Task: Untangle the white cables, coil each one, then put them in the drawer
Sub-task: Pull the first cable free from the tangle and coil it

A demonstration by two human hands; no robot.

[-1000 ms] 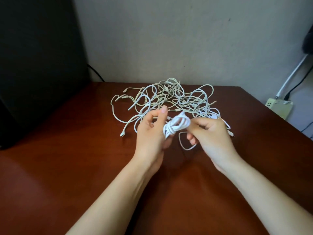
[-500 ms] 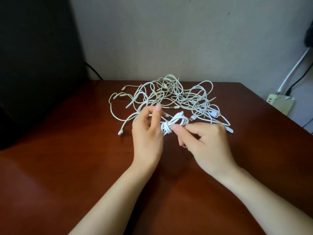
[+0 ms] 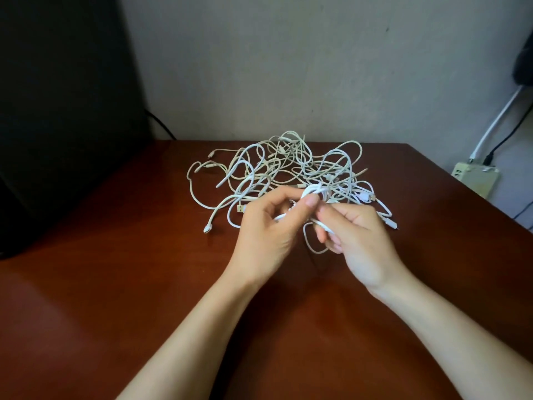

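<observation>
Two curled hands (left (image 3: 268, 226), right (image 3: 360, 241)) around cable coil (image 3: 315, 190)

A single head-worn camera looks forward and down across the worktop (image 3: 115, 298) toward the wall (image 3: 288, 67). It sits near, with the left hand (image 3: 268, 229) and right hand (image 3: 357, 241) at mid-frame.

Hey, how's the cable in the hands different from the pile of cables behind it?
The held cable is wound into a small tight bundle; the pile sprawls in loose, crossing loops. The held cable is gripped by the left hand and right hand; the pile lies on the table. The held cable looks like one cord; the pile holds several. Both are thin and white.
</observation>
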